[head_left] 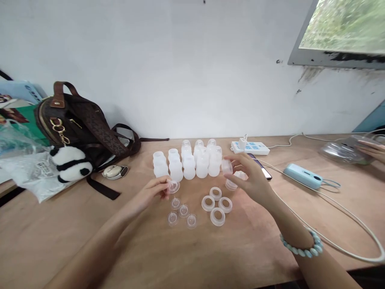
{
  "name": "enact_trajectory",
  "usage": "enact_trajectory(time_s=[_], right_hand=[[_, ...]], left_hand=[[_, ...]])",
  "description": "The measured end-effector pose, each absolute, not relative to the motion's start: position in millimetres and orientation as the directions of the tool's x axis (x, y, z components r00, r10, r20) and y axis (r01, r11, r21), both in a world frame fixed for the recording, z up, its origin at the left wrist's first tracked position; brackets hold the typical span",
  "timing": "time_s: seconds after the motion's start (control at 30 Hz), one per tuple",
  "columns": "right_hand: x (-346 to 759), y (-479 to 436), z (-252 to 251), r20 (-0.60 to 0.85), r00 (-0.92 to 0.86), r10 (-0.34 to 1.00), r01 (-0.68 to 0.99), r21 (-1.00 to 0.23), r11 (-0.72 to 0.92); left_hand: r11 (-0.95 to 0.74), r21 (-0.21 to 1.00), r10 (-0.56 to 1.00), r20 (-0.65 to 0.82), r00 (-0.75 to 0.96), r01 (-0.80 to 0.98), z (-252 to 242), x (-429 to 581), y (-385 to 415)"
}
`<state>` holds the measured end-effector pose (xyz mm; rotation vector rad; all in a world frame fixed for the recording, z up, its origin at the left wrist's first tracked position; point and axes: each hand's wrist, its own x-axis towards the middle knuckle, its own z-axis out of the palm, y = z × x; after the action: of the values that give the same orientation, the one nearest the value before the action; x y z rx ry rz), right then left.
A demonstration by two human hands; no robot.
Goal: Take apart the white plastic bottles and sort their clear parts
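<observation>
My left hand (157,188) pinches a clear bottle teat (173,186) by its rim, just above the table. Between the fingers and thumb of my right hand (248,174) is a translucent screw ring (226,166), tilted on its side. More rings are stacked in a pile (231,184) under that hand. Several clear teats (183,210) lie in a group before my left hand. Loose screw rings (217,216) lie flat to their right. Rows of frosted white baby bottles (189,167) stand behind; some have clear dome caps (211,143), others are uncapped.
A brown backpack (87,124) with a panda plush (70,163) leans at the left, near a computer mouse (112,171). At the right are a power strip (260,149), a phone (266,173), a blue power bank (303,176) and a white cable (339,208). Another person's hand (373,149) touches clear plastic packaging.
</observation>
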<state>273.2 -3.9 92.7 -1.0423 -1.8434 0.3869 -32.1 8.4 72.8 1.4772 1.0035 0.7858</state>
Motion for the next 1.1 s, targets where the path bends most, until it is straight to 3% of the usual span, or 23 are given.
enact_trajectory(time_s=[0.07,0.17,0.23,0.3,0.5,0.7,0.87,1.1], right_hand=[[273,-4,87,0.569,-0.354,0.742,0.708,-0.356,0.61],[271,-5,77,0.443,-0.528,0.725,0.824,0.061,0.563],[270,-6,71,0.358,-0.562,0.745,0.827,0.213,0.521],[269,-8,68,0.32,-0.566,0.76,0.822,0.284,0.493],[265,-9,65,0.235,-0.586,0.776,0.797,0.342,0.499],[261,-6,57,0.149,-0.57,0.808,0.806,0.29,0.515],[261,-4,51,0.127,-0.6,0.79,0.796,0.195,0.573],[262,-5,49,0.103,-0.615,0.781,0.786,0.157,0.598]], left_hand=[[-0.043,0.948,0.899,-0.101,0.427,0.314,67,-48,13],[-0.038,0.882,0.865,-0.206,0.458,0.469,57,-64,19],[-0.067,0.826,0.847,-0.249,0.469,0.56,52,-70,20],[-0.115,0.775,0.842,-0.256,0.475,0.622,50,-72,20],[-0.172,0.715,0.834,-0.261,0.486,0.678,57,-69,17],[-0.199,0.723,0.79,-0.28,0.545,0.661,57,-69,17],[-0.197,0.699,0.822,-0.265,0.504,0.688,52,-71,17],[-0.205,0.701,0.856,-0.211,0.473,0.683,46,-68,18]])
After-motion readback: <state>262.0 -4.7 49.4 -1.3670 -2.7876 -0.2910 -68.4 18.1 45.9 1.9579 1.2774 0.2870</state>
